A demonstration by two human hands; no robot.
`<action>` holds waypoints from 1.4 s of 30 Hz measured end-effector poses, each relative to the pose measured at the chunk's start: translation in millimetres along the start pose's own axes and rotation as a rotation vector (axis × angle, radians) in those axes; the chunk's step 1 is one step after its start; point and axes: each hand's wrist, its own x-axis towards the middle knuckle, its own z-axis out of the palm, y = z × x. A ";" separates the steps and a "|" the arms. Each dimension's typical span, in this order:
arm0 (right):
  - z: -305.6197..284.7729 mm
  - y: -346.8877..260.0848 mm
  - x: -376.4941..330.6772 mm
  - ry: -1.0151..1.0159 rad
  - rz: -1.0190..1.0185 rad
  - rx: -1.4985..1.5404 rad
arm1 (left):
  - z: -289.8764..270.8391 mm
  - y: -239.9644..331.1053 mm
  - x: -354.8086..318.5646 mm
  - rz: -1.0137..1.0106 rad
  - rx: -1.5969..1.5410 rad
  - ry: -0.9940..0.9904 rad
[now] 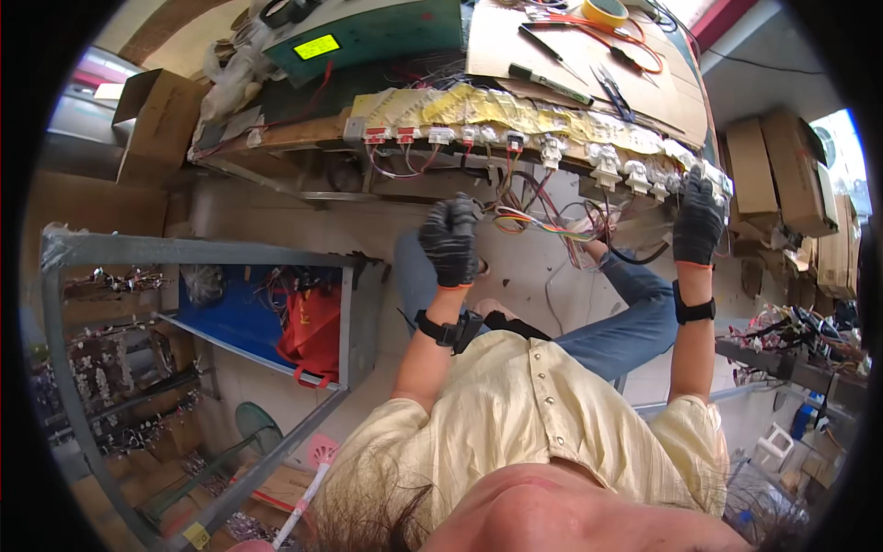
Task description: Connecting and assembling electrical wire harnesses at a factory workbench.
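A row of white and red plug connectors [605,167] runs along the front edge of the workbench, with coloured wires hanging from several of them. My right hand [699,221], in a dark grey glove, reaches up to the right end of this row. Its fingers are together against the white connectors there, and what lies between them is hidden. My left hand [451,241], gloved alike, is curled closed below the row's middle. Whether it holds a wire cannot be made out. Just right of it hangs a wire bundle [529,219] with yellow, orange and red strands.
On the bench are a green box with a lit display [368,41], a cardboard sheet [497,46], a black marker [550,85], tweezers [614,92] and a yellow tape roll [604,11]. A metal frame rack [198,250] stands left; cardboard boxes [782,170] stand right.
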 end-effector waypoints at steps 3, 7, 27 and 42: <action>11.8 2.5 0.1 -0.017 0.019 0.010 | -12.0 -20.7 26.2 -0.118 -0.207 0.130; 15.4 9.3 -1.3 0.082 -0.018 -0.034 | 0.1 -7.6 45.4 0.409 0.039 0.620; 3.1 1.9 -1.6 -0.091 0.090 -0.022 | 9.4 13.9 86.3 -0.145 -0.156 -0.039; 0.9 2.6 -2.1 -0.153 0.142 0.078 | 18.6 35.5 77.1 -0.098 0.053 0.097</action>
